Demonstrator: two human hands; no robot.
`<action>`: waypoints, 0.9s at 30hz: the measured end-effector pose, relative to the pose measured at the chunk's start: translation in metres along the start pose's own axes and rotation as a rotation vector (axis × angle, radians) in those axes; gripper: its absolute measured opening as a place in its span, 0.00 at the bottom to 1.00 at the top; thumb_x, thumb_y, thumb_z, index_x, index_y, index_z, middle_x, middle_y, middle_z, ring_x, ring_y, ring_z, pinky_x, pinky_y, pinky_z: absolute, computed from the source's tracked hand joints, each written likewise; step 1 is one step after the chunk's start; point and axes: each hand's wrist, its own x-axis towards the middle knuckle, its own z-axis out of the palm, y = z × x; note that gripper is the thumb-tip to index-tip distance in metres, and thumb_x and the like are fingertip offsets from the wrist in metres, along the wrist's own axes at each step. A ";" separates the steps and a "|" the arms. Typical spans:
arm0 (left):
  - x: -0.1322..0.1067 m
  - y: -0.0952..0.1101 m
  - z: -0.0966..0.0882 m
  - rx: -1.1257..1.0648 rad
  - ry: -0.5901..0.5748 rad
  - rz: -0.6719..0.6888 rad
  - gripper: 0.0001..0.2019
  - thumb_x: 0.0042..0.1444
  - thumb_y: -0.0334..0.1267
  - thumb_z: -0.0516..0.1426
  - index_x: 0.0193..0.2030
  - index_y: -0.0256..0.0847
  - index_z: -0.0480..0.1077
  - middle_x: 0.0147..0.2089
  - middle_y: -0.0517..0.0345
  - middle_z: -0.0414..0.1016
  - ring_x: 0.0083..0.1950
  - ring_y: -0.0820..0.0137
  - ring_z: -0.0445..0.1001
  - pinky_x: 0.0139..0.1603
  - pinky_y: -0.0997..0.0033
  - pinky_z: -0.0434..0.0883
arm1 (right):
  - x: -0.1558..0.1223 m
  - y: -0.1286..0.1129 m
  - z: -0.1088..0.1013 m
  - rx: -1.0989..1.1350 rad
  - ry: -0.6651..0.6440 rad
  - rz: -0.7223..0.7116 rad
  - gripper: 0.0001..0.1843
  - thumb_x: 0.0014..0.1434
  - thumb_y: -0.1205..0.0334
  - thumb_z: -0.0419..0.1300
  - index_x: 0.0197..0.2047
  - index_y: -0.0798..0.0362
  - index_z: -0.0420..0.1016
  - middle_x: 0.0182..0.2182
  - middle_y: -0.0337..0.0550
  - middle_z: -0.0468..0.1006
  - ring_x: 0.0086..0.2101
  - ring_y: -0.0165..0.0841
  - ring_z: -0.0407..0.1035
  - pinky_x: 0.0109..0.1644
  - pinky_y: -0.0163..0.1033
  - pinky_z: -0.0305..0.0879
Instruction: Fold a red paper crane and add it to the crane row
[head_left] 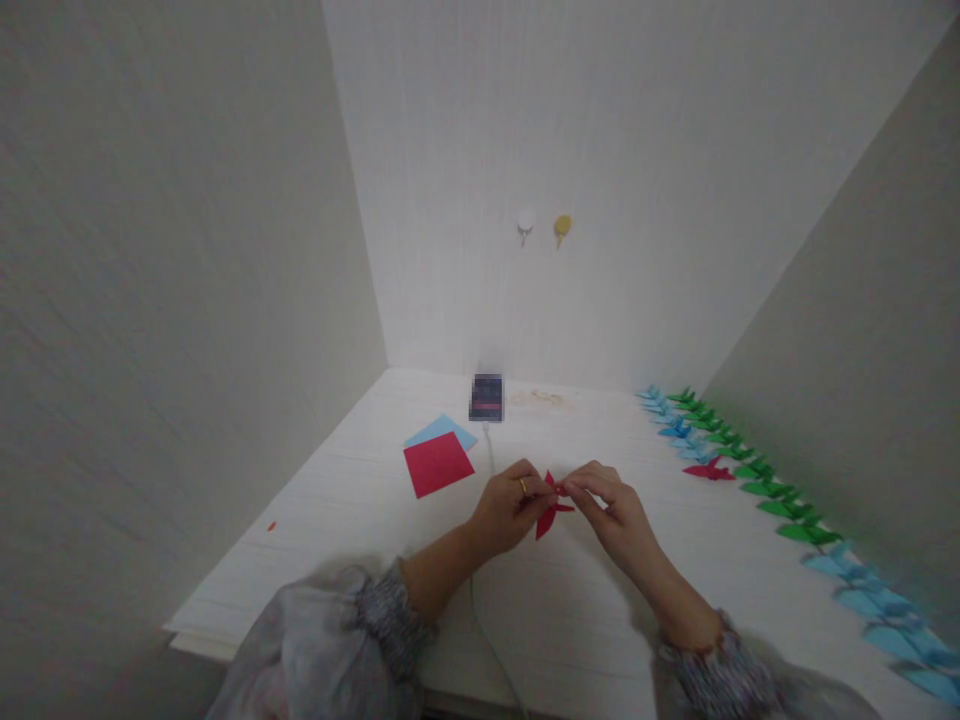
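Observation:
Between my hands, above the white table, is a red folded paper crane (551, 515) with pointed parts sticking out upward, downward and to the right. My left hand (514, 508), with a ring on one finger, pinches the crane from its left side. From the right, the thumb and fingertips of my right hand (611, 505) are closed on a small upper part of the same crane. The fingertips hide some of its folds. To the left of my hands, a red paper sheet (439, 465) lies partly over a light blue sheet (442, 430).
Rows of green paper cranes (772, 488) and light blue paper cranes (889, 620) line the table's right side, with a finished-looking red crane (710, 470) beside them. A blurred dark device (487, 398) with a cable (480, 620) sits at the back. Walls enclose three sides.

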 end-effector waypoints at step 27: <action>0.009 -0.014 0.002 -0.743 0.195 -0.365 0.09 0.45 0.38 0.58 0.24 0.34 0.65 0.25 0.59 0.67 0.28 0.76 0.65 0.32 0.73 0.62 | 0.001 0.011 -0.005 0.081 0.133 0.027 0.08 0.55 0.60 0.52 0.32 0.52 0.70 0.30 0.43 0.72 0.33 0.34 0.65 0.39 0.40 0.58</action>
